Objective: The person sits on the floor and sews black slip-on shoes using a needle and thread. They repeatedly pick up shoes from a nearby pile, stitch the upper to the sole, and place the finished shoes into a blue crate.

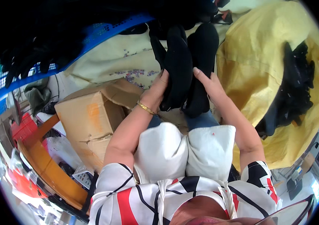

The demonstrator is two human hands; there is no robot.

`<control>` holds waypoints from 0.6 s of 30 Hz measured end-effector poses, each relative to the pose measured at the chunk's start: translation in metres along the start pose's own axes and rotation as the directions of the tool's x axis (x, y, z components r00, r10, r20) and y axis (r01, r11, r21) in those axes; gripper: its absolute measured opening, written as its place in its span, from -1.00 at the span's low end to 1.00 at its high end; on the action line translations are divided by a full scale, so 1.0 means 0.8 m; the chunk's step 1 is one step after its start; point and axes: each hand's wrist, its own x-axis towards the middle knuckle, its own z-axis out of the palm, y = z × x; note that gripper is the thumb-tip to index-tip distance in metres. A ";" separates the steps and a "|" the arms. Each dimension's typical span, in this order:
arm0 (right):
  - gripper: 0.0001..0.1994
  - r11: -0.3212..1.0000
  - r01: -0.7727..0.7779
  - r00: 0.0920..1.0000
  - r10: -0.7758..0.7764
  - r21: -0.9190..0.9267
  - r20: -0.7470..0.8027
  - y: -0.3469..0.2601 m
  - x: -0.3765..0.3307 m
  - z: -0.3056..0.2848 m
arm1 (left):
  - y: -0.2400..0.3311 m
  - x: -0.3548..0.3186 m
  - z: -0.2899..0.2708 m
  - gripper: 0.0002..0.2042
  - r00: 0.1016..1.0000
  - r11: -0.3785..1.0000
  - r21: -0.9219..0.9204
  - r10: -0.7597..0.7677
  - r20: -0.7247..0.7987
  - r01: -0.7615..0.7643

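In front of my knees I hold black socks in two bunches, side by side. My left hand (157, 88) is closed around the outer edge of the left black socks (177, 69), its fingers mostly hidden behind them. On the other side my right hand (212, 85) grips the right black socks (204, 48), thumb on top and fingers underneath. The two bunches nearly touch, with their rounded ends pointing away from me and toward me. More black fabric lies just beyond them at the top, too dark to separate.
A blue plastic basket (88, 40) heaped with black socks stands at upper left. To the right gapes a yellow sack (253, 71) holding more black socks (292, 86). An open cardboard box (82, 120) sits left of my knees, near an orange-brown chair (50, 165). White cloth (163, 153) covers my lap.
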 end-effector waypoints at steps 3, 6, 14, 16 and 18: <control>-0.35 0.958 0.224 0.974 -0.225 -0.178 0.020 -0.083 -0.065 0.030 | 0.085 -0.091 0.058 -0.20 0.964 0.966 0.043 0.259 -0.068 -0.256; -0.38 0.927 0.343 0.938 -0.329 -0.155 0.110 -0.151 -0.136 0.097 | 0.144 -0.203 0.077 -0.31 0.877 0.891 0.195 0.445 -0.184 -0.411; -0.22 0.724 0.583 0.692 -0.205 -0.368 0.693 -0.144 -0.232 0.310 | 0.050 -0.465 -0.055 -0.36 0.504 0.671 0.242 0.706 -0.498 -0.701; -0.18 0.530 0.673 0.648 -0.087 -0.516 0.756 -0.097 -0.240 0.373 | -0.015 -0.522 -0.079 -0.35 0.465 0.659 0.131 0.643 -0.608 -0.741; -0.21 0.358 0.742 0.589 0.056 -0.567 0.806 -0.064 -0.245 0.419 | -0.066 -0.540 -0.118 -0.37 0.403 0.704 0.097 0.508 -0.762 -0.703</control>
